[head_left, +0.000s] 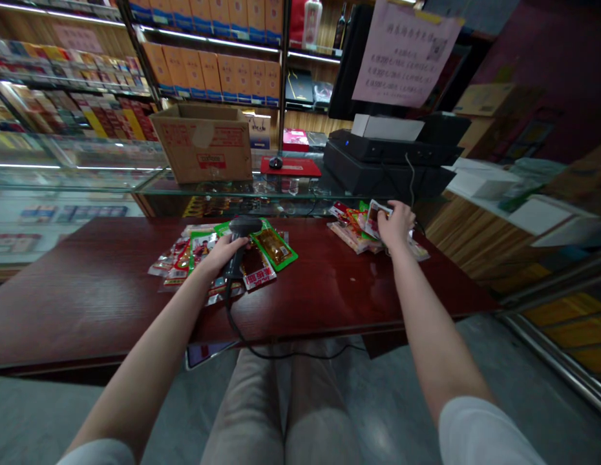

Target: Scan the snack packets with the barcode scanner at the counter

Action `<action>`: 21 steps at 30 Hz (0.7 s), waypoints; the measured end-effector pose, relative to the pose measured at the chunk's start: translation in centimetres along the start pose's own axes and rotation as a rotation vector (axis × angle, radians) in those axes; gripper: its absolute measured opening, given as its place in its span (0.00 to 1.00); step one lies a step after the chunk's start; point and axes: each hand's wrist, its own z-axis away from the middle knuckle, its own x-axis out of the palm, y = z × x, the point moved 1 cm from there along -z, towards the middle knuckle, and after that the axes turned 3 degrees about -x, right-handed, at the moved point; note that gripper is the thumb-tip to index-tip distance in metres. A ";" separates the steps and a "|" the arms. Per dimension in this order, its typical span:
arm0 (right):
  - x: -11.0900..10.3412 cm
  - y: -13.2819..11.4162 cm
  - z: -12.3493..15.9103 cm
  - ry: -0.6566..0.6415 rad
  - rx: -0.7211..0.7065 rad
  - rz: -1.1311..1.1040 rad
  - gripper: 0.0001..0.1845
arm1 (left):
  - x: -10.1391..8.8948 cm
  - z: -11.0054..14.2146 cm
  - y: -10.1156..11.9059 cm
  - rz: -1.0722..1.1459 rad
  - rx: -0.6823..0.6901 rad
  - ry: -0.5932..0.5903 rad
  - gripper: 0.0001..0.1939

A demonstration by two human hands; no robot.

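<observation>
My left hand (225, 252) is wrapped round a dark barcode scanner (245, 225), its black cable trailing down over the desk edge. Under and around the scanner lies a loose pile of snack packets (184, 254); a green-edged packet (276, 245) sticks out on its right. On the right of the desk, my right hand (396, 223) pinches a small packet (373, 218) with a white edge and dark contents. That hand is over a second heap of snack packets (349, 234), red, green and clear. The lower part of this heap is partly hidden by my hand.
The dark red wooden desk (305, 297) spans the front. Behind it, a glass counter carries an open cardboard box (206, 145), a mouse (276, 163) on a red mat (300, 168), and a black cash drawer (378, 171). A monitor bears a paper notice (402, 55). Shelves of boxes stand behind.
</observation>
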 end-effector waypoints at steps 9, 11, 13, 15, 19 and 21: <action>7.9 -9.2 9.6 -0.777 -0.152 -0.272 0.31 | 3.9 -1.2 0.0 0.083 0.023 -0.061 0.20; 9.2 -10.0 10.4 -0.816 -0.163 -0.179 0.37 | 4.1 -0.8 0.2 0.079 0.019 -0.118 0.21; 9.7 -10.5 10.8 -0.821 -0.179 -0.067 0.39 | 4.0 -0.3 0.6 0.059 0.024 -0.134 0.21; 9.6 -10.6 11.2 -0.826 -0.182 0.012 0.38 | 3.8 0.4 1.2 0.036 0.040 -0.095 0.20; 8.8 -10.0 11.6 -0.737 -0.172 -0.072 0.36 | 4.1 1.6 2.5 0.111 0.034 -0.090 0.18; 8.4 -9.2 11.3 -0.635 -0.129 -0.234 0.35 | 4.7 2.1 2.8 0.153 0.003 -0.158 0.19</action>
